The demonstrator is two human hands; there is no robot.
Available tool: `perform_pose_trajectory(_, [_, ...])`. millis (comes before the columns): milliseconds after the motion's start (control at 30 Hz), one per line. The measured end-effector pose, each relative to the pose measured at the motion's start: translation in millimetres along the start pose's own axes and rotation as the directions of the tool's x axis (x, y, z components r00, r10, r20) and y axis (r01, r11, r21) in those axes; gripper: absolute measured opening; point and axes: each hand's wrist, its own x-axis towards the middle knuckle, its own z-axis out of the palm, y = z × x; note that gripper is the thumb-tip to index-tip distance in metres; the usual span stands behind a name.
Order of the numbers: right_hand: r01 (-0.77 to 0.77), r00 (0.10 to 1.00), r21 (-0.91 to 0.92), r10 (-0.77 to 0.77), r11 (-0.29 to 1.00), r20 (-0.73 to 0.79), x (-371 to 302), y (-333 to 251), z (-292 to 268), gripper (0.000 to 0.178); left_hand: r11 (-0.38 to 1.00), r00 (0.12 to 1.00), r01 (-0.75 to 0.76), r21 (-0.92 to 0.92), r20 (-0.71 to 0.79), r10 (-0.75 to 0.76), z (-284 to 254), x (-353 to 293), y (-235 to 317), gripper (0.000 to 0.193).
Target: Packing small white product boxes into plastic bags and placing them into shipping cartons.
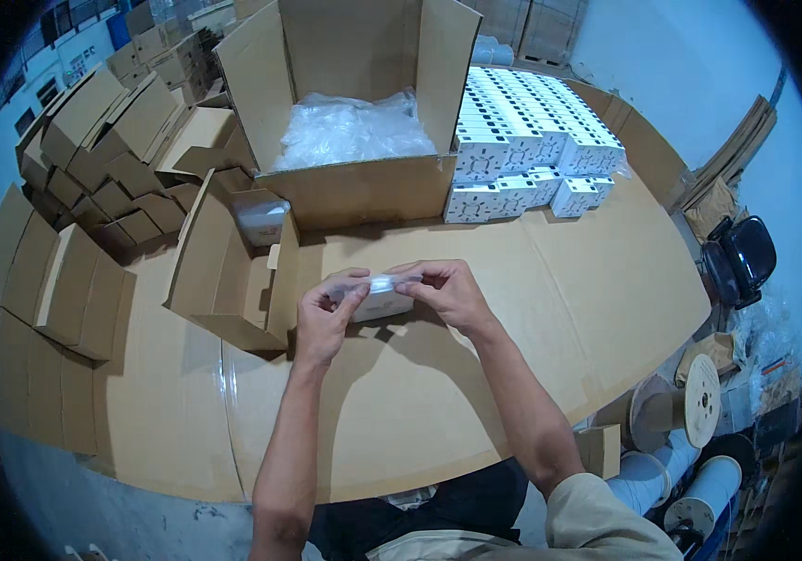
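Grip of both hands: the left hand is pinching one end of a clear bag between thumb and fingers, and the right hand is pinching the other end likewise. Between and just below them, a smooth white block is resting near the worktop; how far the film is covering it is hard to tell. Holding both ends is probably keeping the thin, slippery film straight.

Just left of the grip, a carton is standing open, its mouth perhaps being kept within easy reach; a whitish piece is lying at its far end. Directly beyond the grip, a larger box is holding crumpled, glossy film, its raised flaps presumably containing the loose heap. Beyond and to the right, white blocks are standing in tight tiers, their square edges and dark recesses repeating; such shapes are likely stacking steadily. Beneath everything, matte brown cardboard is forming the worktop's surface.
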Motion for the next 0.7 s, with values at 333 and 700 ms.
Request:
perform_pose_trajectory(333, [0.064,0.991,0.182,-0.041,0.981,-0.131,6.5,17.2,11.8,0.017,0.994,0.973,-0.073,0.082,-0.213,0.089,10.3,0.2,-4.8,0.020])
perform_pose_trajectory(700, [0.060,0.960,0.298,0.027,0.953,-0.280,14.0,29.8,31.2,0.012,0.991,0.937,-0.130,-0.026,-0.330,0.114,16.4,15.6,-27.6,0.028])
